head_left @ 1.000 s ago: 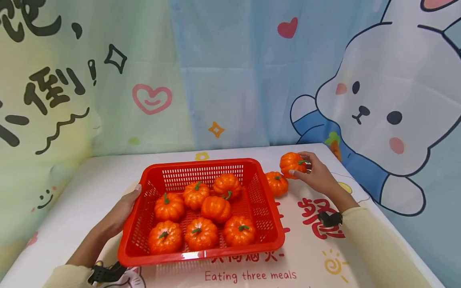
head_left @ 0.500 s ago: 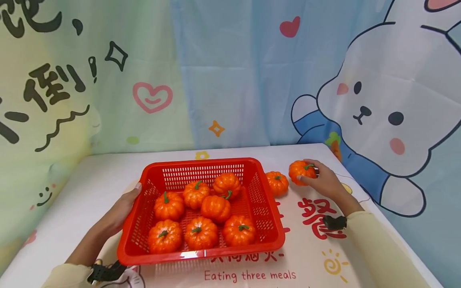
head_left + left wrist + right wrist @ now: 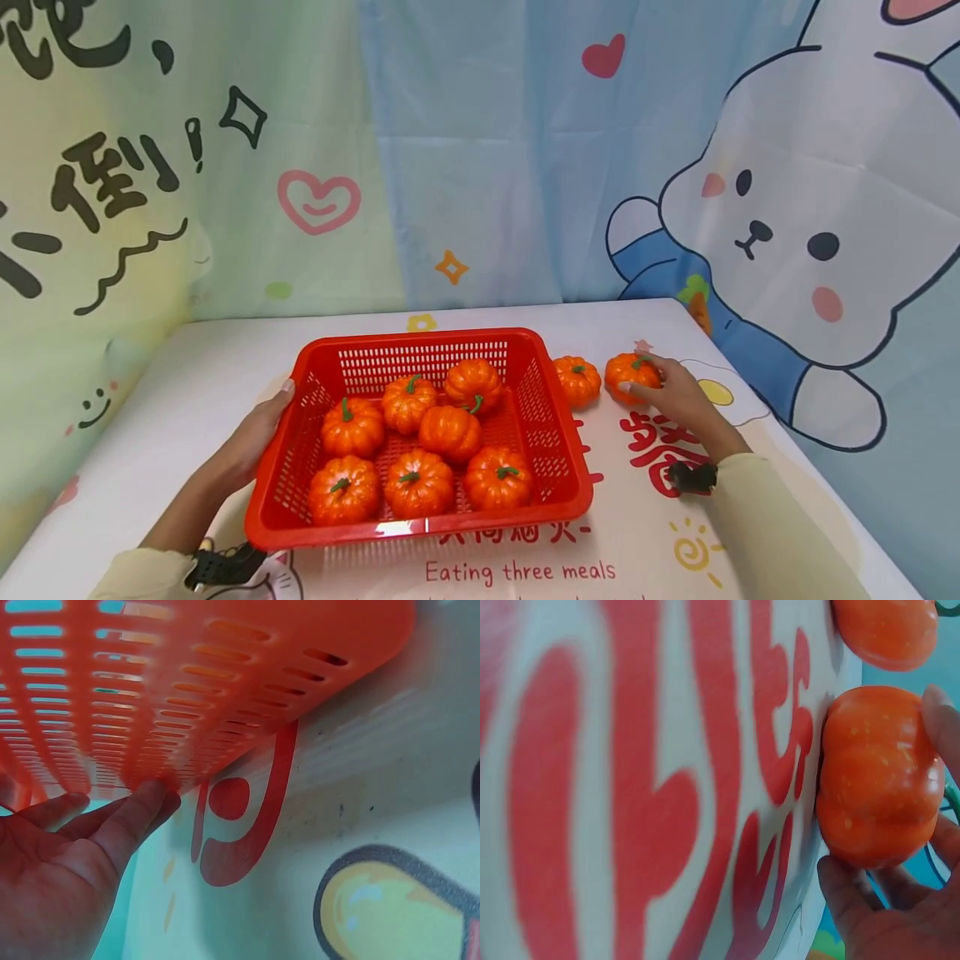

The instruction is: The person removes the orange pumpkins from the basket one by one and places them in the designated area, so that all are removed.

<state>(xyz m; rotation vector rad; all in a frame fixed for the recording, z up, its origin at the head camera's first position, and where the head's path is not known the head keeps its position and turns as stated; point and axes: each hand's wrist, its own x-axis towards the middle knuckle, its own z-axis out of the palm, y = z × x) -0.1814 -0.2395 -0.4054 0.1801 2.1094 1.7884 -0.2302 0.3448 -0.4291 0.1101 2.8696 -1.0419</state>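
Note:
A red plastic basket (image 3: 536,433) with slotted walls holds several small orange pumpkins (image 3: 420,485) with green stems. My left hand (image 3: 251,437) grips the basket's left side, thumb at the rim; in the left wrist view the fingers (image 3: 124,825) reach under against the slotted wall. To the right of the basket, my right hand (image 3: 678,396) holds a pumpkin (image 3: 630,379) that sits on the table. Thumb and fingers lie around this pumpkin (image 3: 881,776) in the right wrist view. Between it and the basket stands another pumpkin (image 3: 577,382), close to the basket's wall.
The white table (image 3: 202,367) bears a printed mat with red characters and the words "Eating three meals". Behind its back edge hangs a cartoon curtain (image 3: 480,167) with a rabbit on the right. The table's right edge runs past my right forearm.
My right hand has carried its pumpkin rightward and down onto the table, right of the other loose pumpkin. The left hand and the basket have stayed in place.

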